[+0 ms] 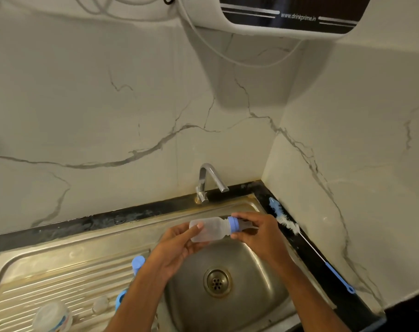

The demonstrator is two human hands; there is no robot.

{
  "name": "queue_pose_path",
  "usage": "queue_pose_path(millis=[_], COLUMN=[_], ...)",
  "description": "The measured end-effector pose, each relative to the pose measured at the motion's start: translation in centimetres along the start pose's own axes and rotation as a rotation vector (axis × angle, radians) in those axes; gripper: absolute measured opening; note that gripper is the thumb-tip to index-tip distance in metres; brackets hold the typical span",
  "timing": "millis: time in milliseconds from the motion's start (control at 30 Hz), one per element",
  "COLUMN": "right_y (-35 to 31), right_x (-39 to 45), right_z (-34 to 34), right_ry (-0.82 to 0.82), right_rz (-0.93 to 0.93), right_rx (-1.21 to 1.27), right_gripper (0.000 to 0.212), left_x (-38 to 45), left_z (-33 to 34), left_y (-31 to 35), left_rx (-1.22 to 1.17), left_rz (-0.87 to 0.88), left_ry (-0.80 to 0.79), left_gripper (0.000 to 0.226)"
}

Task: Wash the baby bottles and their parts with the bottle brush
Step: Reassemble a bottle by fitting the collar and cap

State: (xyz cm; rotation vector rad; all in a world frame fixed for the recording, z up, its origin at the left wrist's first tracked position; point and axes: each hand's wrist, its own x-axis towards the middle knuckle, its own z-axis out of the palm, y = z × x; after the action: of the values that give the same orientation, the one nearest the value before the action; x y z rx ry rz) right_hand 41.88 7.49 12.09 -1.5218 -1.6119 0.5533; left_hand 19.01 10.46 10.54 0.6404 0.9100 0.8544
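Bottle point(209, 230) lies sideways, pinched between both hands' fingers point(242, 236).

Dim warm light, soft wide-angle edges.

Clear bottle point(209, 230) sideways over sink; bottle brush point(306, 243) on counter.
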Motion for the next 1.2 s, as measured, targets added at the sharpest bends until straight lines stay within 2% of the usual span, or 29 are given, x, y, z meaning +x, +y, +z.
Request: queue_pose_path(millis=[233,400,500,633,800,867,933,1000,1067,1133,1200], right_y=[-1.0,-1.9,-2.4,-3.7,-4.0,-4.0,-4.1,-4.0,-4.0,-4.2,-5.0], right_x=[0.5,0.9,0.8,0.8,1.2,1.3,1.5,1.9,2.0,1.5,0.8], right_z=[0.0,-0.5,-0.4,0.0,0.8,0.8,0.2,-0.6,-0.6,0.6,1.9], right_ry=[-0.065,-0.216,-0.185,-0.146,-0.042,-0.014,-0.094,-0.230,-0.311,-0.202,0.062], right_rz=[-0.041,-0.074,-0.062,-0.050,-0.026,-0.046,-0.019,0.014,-0.061,-0.084,-0.011], right_rx=[-0.018,-0.061,-0.033,0.025,-0.133,-0.229,-0.120,0.118,0.214,0.202,0.145], right_gripper=[0.049,0.037,0.034,0.023,0.043,0.045,0.043,0.063,0.058,0.045,0.035], left_x=[-0.6,0.3,0.5,1.0,1.4,1.4,1.4,1.4,1.3,1.1,1.1], left_z=[-1.3,-1.5,-0.3,0.7,1.5,1.7,1.7,1.3,1.3,1.8,2.3], left_y=[-0.5,-0.4,-0.8,-3.0,-5.3,-5.4,-5.3,-4.9,-4.4,-4.4,-4.7], left_rx=[0.173,1.074,1.264,1.242,1.030,0.974,0.852,0.736,0.710,0.729,0.785], left_rz=[0.091,0.401,0.570,0.650,0.676,0.656,0.582,0.566,0.559,0.571,0.611], left_ry=[-0.017,-0.009,-0.034,-0.072,0.040,0.042,0.011,0.000,-0.010,0.016,0.134], left_gripper=[0.048,0.063,0.068,0.059,0.060,0.059,0.049,0.043,0.047,0.051,0.053])
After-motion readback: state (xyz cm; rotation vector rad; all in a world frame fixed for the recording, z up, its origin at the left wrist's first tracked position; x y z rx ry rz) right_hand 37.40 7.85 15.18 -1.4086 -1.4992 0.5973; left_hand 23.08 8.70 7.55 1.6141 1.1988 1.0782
